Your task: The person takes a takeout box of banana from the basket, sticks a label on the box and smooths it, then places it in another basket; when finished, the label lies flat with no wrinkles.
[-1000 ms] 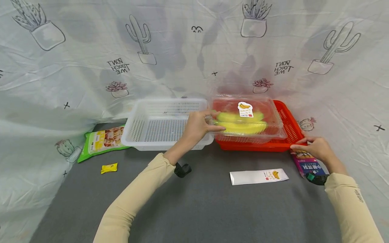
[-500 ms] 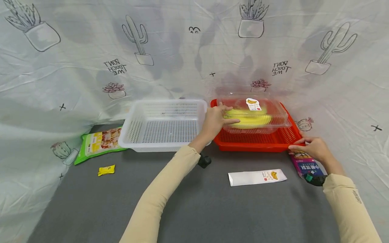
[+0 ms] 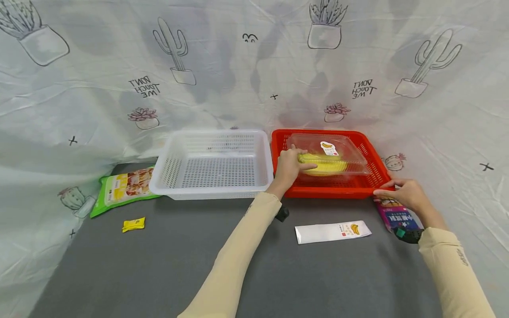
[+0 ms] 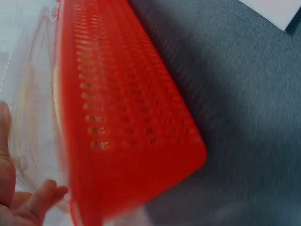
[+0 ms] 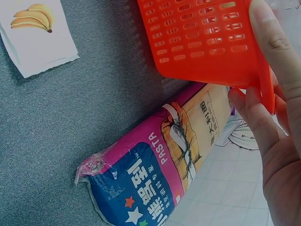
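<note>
A clear plastic box [image 3: 350,154] with yellow bananas [image 3: 328,165] inside and a banana sticker on its lid sits within the red basket [image 3: 334,192], seen in the head view. My left hand [image 3: 288,170] grips the left end of this box, thumb and fingers spread apart around it. In the left wrist view, fingertips [image 4: 49,190] touch the clear plastic beside the basket wall. At the basket's front right corner, my right hand [image 3: 411,194] pinches the rim. The right wrist view shows the thumb [image 5: 273,35] above the rim and fingers beneath. Whether the box touches the basket floor is unclear.
A white basket [image 3: 210,194] stands left of the red one. Beyond it lies a green food bag [image 3: 125,187], with a small yellow packet [image 3: 133,224] nearer. A folded white paper bag [image 3: 332,232] lies in front. A pasta packet [image 5: 160,150] lies under my right hand.
My left hand has moved right and then down with the banana box, which now sits lower within the red basket. My right hand has stayed on the basket rim. The head view has shifted slightly.
</note>
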`<action>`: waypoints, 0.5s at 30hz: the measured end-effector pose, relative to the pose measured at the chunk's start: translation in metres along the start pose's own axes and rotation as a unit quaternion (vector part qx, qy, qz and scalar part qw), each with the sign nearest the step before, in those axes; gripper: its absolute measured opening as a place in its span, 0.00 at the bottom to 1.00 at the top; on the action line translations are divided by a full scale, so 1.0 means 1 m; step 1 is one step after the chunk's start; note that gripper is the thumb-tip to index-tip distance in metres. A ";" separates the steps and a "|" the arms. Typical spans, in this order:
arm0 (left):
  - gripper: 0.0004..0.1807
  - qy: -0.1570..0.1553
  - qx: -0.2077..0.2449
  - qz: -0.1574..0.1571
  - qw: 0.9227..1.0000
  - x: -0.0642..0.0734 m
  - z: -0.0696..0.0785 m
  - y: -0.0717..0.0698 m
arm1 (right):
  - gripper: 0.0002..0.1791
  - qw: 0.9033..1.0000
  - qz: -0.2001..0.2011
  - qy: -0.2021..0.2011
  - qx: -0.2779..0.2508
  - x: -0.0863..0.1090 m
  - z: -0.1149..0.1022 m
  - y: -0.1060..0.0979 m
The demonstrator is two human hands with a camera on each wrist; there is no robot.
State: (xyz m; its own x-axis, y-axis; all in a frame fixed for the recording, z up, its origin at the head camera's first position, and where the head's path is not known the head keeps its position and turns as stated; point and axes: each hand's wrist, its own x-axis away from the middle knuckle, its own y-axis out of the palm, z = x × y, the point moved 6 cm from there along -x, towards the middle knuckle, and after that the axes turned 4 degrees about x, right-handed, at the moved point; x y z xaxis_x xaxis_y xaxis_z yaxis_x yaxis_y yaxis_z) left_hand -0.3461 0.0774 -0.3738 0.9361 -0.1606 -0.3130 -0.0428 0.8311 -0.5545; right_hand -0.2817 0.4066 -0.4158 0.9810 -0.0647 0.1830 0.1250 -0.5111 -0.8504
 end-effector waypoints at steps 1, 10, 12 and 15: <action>0.32 -0.008 -0.005 0.001 1.000 0.000 -0.003 0.003 | 0.43 1.000 0.000 -0.001 0.001 0.000 0.000 0.000; 0.31 -0.056 0.020 -0.002 0.998 0.005 -0.015 0.024 | 0.36 1.000 0.017 -0.026 -0.001 -0.004 -0.001 0.001; 0.31 -0.078 0.010 -0.023 0.997 0.006 -0.017 0.030 | 0.36 0.999 0.018 -0.026 -0.006 -0.003 0.000 0.000; 0.32 -0.107 -0.011 -0.059 0.992 0.006 -0.021 0.036 | 0.37 0.999 0.018 -0.023 -0.015 -0.003 0.002 0.000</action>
State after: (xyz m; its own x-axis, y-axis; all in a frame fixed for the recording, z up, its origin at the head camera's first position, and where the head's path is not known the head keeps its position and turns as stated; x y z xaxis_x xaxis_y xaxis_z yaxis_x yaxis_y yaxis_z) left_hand -0.3492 0.0947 -0.4119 0.9877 -0.1377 -0.0742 0.0669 0.8008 -0.5952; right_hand -0.2842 0.4085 -0.4168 0.9908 -0.0439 0.1284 0.0854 -0.5342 -0.8411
